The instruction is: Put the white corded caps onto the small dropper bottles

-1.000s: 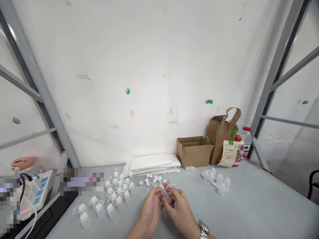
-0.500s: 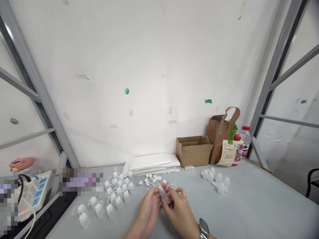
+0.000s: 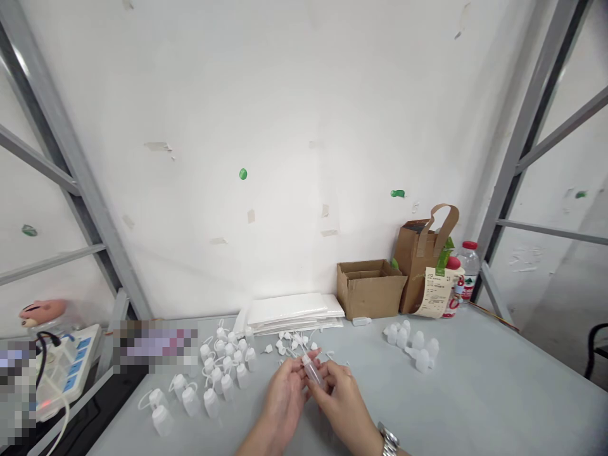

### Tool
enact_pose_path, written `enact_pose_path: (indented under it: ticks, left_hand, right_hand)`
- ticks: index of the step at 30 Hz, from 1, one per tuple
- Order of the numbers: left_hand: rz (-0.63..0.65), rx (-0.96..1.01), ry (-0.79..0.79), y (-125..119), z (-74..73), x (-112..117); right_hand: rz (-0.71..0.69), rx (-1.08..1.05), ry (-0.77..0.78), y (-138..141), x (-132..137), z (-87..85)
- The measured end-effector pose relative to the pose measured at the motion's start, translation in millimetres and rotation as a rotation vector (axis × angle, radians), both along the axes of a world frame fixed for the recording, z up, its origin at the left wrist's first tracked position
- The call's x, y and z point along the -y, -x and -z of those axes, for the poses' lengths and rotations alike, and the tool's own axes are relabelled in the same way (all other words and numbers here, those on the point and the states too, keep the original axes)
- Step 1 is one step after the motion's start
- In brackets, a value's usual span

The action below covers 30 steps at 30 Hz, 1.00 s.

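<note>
A small translucent plastic bottle [image 3: 314, 373] with a white cap is held tilted between my hands, its capped end pointing up and left. My left hand [image 3: 285, 394] has its fingers closed around the cap end. My right hand [image 3: 341, 394] pinches the bottle's body between thumb and fingers; a watch is on that wrist. Just beyond my hands lies a pile of loose white caps [image 3: 284, 342] with thin tubes, partly hidden by my fingers. To the left stand several capped bottles [image 3: 227, 384] with looped tubes. Several uncapped bottles [image 3: 418, 340] lie on the right.
Along the wall are a stack of white envelopes [image 3: 289, 311], an open cardboard box [image 3: 373, 297], a brown paper bag [image 3: 411, 269] and a drink bottle [image 3: 468, 263]. At the left edge sit a power strip [image 3: 78, 364] and a black panel [image 3: 111, 402]. Grey metal posts frame both sides.
My right hand has turned and shifted slightly around the bottle, its fingers now more curled in. The left hand has stayed nearly in place.
</note>
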<state>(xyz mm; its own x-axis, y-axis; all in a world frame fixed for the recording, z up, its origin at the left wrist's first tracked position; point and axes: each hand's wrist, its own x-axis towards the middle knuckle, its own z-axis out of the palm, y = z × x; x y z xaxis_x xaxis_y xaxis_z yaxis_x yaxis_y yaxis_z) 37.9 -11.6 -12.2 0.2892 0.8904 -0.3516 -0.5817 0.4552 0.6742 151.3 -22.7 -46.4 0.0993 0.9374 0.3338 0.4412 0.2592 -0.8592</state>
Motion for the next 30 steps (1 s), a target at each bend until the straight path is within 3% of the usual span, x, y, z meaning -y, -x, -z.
enact_pose_path:
  ticks: [7, 13, 18, 26, 30]
  left_hand:
    - [-0.062, -0.001, 0.018, -2.2, 0.3, -0.6]
    - [-0.079, -0.007, 0.014, -2.5, 4.3, -1.8]
    - [-0.044, 0.007, -0.070, -1.9, 6.9, -1.9]
    - [-0.013, 0.008, -0.097, -2.2, -0.6, 0.4]
    - [-0.008, 0.007, -0.122, -5.0, -0.2, 3.4]
  right_hand:
    - [-0.167, -0.157, 0.130, -0.4, 1.7, -8.8]
    - [-0.316, -0.423, 0.304, 2.0, -4.1, -7.7]
    - [-0.437, -0.587, 0.375, -0.4, -11.0, -9.5]
    - [-0.351, -0.514, 0.303, -0.7, -5.4, -14.6]
    - [-0.207, -0.234, 0.126, -1.1, 0.4, -13.4]
